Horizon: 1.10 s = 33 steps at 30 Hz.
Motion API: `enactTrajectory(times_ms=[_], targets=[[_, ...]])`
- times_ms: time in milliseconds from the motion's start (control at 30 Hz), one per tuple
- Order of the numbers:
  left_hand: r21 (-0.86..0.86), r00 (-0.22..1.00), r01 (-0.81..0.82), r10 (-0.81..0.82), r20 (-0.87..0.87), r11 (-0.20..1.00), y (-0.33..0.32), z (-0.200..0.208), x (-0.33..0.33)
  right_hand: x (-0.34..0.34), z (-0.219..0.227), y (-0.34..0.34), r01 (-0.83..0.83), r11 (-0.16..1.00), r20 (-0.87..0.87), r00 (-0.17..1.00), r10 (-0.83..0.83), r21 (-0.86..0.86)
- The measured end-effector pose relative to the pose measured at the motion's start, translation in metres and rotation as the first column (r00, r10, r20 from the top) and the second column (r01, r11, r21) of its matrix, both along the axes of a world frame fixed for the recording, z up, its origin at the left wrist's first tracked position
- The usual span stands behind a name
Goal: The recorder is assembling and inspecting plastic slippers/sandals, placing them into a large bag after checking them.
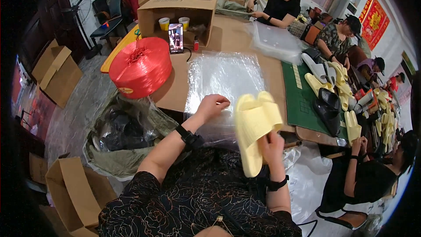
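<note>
A pair of pale yellow slippers (258, 125), laid together, is gripped in my right hand (273, 147). The slippers are upended, toes pointing away from me, over the near right corner of a stack of clear plastic bags (228, 74). My left hand (212, 106) rests over the near part of that stack. Its fingers are bent and pressed together; whether a bag's edge is pinched between them is hard to see. Clear plastic also hangs down at the table's near edge, below my left hand.
A big red twine spool (140, 66) and a propped phone (176, 38) stand before an open carton (175, 6) holding cups. Right, a green mat (296, 92) bears yellow, black and white slippers. A sack (127, 156) with dark items sits left. Several people work around the tables.
</note>
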State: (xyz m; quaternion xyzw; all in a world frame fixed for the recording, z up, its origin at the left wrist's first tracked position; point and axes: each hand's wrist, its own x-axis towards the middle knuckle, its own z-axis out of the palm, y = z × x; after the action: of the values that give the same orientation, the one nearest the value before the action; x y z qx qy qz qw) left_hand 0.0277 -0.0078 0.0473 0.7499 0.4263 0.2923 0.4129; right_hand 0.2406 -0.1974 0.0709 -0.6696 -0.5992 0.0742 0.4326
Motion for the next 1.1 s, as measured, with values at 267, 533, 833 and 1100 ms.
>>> enactTrajectory(times_ms=[267,533,833,1100], targets=[[0.204,0.986,0.048,-0.08,0.15,0.978,-0.009,0.035,-0.005,-0.008,-0.005,-0.001,-0.074,0.967,0.225,0.966,0.13,-0.243],[0.559,0.951,0.258,-0.31,-0.002,0.788,-0.051,0.05,0.011,-0.028,-0.013,0.051,0.011,0.977,0.258,0.965,0.046,-0.214],[0.444,0.89,0.419,-0.455,-0.027,0.792,-0.059,0.063,0.002,-0.03,-0.034,0.164,0.067,0.965,0.209,0.978,-0.013,-0.252],[0.463,0.913,0.394,-0.397,-0.096,0.794,-0.048,0.05,-0.025,-0.033,-0.029,0.195,0.097,0.988,0.027,0.995,-0.095,-0.116]])
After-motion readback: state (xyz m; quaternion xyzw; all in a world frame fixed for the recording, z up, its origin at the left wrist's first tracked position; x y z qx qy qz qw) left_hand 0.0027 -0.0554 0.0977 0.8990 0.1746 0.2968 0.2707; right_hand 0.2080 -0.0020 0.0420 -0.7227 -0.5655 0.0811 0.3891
